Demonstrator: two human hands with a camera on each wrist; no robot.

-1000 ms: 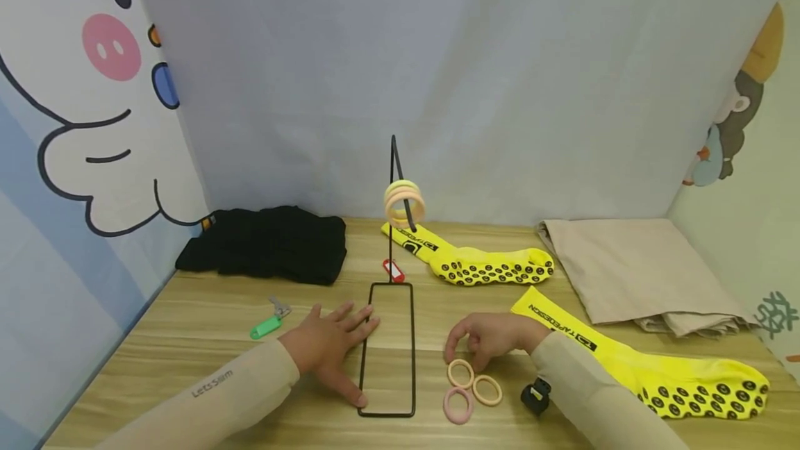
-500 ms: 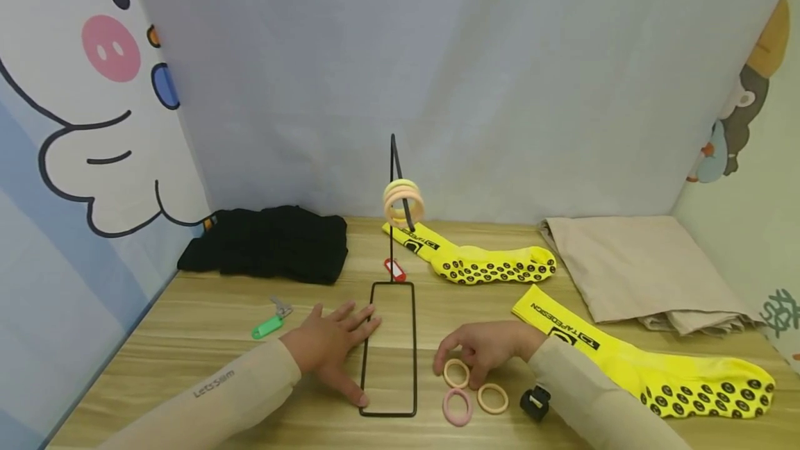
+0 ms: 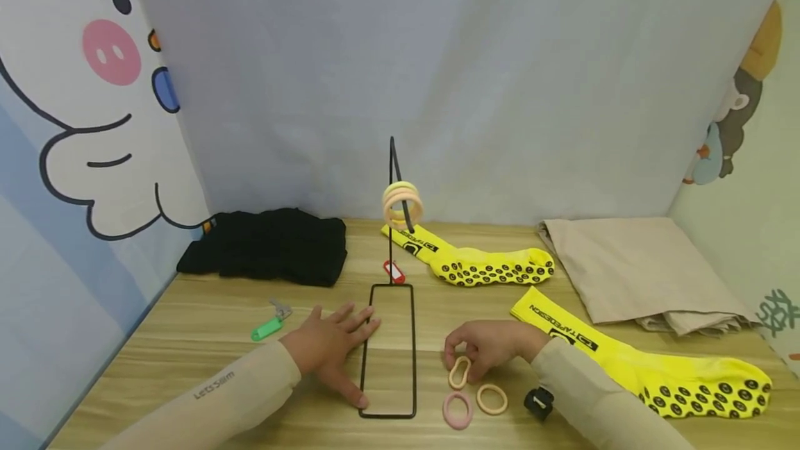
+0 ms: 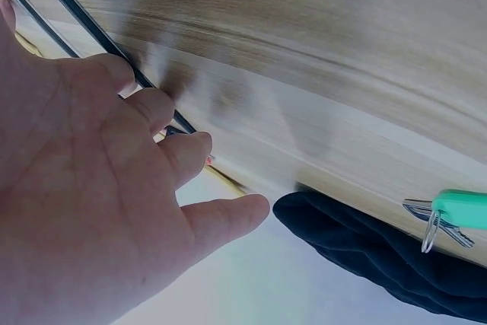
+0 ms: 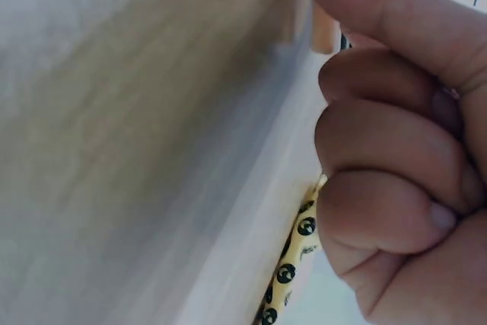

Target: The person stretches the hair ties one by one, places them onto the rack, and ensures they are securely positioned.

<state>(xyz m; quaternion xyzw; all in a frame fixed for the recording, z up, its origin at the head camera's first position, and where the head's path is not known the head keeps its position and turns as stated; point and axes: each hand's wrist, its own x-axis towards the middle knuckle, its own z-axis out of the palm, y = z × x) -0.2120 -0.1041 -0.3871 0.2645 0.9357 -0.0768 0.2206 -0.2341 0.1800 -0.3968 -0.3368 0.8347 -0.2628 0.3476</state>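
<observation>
A peach hair tie point(image 3: 459, 372) is pinched upright in the right hand point(image 3: 490, 347), just above two more ties point(image 3: 475, 405) on the desk point(image 3: 187, 325), and may well slip free, while the left hand point(image 3: 331, 351) lies flat, fingers straight, steadying the wire stand point(image 3: 389, 349).

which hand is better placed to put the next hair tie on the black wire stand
Right, most likely. The right hand already pinches a peach hair tie, with two more lying beside it. The left hand lies flat on the wire stand's base, apparently steadying it.
</observation>
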